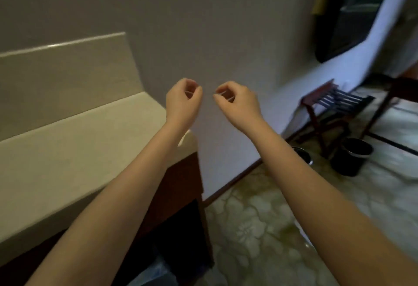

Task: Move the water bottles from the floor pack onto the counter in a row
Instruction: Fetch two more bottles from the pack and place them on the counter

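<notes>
My left hand [183, 99] and my right hand [235, 100] are raised side by side in front of the grey wall, a small gap between them. Each has its fingers curled in toward the thumb and holds nothing. The beige counter [67, 150] runs along the left, below and left of my left hand, and the part in view is bare. A blurred bluish plastic shape [149, 273] lies on the floor at the bottom edge beside the counter's base; it may be the bottle pack. No single bottle is visible.
Dark wooden cabinet [181, 195] stands under the counter's end. A wooden luggage rack [334, 107] and two black bins [352, 159] [302, 153] stand at the right by the wall. The floral-patterned floor [260, 229] lies between them and me.
</notes>
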Action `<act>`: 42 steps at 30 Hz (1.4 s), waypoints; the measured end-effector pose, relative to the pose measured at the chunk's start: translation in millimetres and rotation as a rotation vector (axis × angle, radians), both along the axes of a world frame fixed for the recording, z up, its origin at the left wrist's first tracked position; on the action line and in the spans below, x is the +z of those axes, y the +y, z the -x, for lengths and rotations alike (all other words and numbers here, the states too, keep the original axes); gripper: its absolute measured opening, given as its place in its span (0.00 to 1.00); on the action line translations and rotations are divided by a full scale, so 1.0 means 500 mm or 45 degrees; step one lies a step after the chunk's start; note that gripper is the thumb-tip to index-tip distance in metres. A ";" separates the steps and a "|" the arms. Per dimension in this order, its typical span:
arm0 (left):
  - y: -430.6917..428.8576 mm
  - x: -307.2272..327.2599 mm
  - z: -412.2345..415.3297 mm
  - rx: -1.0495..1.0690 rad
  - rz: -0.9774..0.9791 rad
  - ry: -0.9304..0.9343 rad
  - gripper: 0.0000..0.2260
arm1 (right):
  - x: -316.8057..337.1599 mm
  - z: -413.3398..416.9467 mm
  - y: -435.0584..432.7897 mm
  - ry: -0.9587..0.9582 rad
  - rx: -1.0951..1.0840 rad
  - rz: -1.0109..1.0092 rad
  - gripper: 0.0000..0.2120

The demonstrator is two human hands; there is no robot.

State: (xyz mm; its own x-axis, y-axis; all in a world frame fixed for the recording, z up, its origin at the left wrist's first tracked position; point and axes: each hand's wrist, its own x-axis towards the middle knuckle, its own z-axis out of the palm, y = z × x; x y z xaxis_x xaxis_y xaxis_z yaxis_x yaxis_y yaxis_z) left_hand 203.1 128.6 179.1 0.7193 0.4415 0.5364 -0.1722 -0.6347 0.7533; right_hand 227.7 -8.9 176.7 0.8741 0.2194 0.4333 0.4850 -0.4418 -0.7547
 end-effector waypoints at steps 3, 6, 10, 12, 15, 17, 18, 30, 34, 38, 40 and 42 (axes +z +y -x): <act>-0.196 -0.039 -0.112 -0.248 0.015 0.056 0.07 | -0.045 -0.074 -0.190 0.066 -0.225 0.006 0.10; -0.362 -0.098 -0.225 -0.451 0.039 0.144 0.08 | -0.106 -0.136 -0.365 0.186 -0.420 0.001 0.10; -0.563 -0.189 -0.367 -0.683 0.096 0.282 0.08 | -0.183 -0.217 -0.573 0.335 -0.610 0.109 0.09; -0.649 -0.231 -0.428 -0.767 0.104 0.403 0.08 | -0.213 -0.254 -0.662 0.410 -0.675 0.164 0.09; -0.765 -0.278 -0.515 -0.878 0.045 0.558 0.11 | -0.245 -0.310 -0.787 0.529 -0.710 0.240 0.12; -0.839 -0.303 -0.573 -0.933 -0.003 0.657 0.12 | -0.267 -0.348 -0.872 0.582 -0.721 0.282 0.13; -0.878 -0.317 -0.599 -0.964 -0.029 0.700 0.13 | -0.280 -0.367 -0.914 0.601 -0.720 0.301 0.13; -1.427 -0.470 -0.797 -1.102 -0.504 1.245 0.15 | -0.422 -0.594 -1.497 0.975 -0.336 0.627 0.15; -1.543 -0.477 -0.856 -1.052 -0.469 1.310 0.16 | -0.437 -0.700 -1.617 1.021 -0.225 0.702 0.14; -1.598 -0.510 -0.971 -0.895 -0.349 1.313 0.18 | -0.463 -0.846 -1.680 0.960 -0.077 0.745 0.14; -1.617 -0.541 -1.038 -0.798 -0.286 1.324 0.18 | -0.476 -0.928 -1.702 0.926 -0.003 0.780 0.14; -1.636 -0.564 -1.101 -0.733 -0.231 1.335 0.17 | -0.484 -1.011 -1.721 0.891 0.037 0.822 0.14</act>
State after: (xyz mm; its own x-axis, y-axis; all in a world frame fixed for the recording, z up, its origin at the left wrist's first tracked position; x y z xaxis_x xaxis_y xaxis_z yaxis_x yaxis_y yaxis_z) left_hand 753.7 -689.6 -102.8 0.9083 -0.1074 -0.4043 0.1769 -0.7771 0.6040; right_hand 733.0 -869.6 -65.5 0.8795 0.2593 -0.3989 0.0332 -0.8698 -0.4923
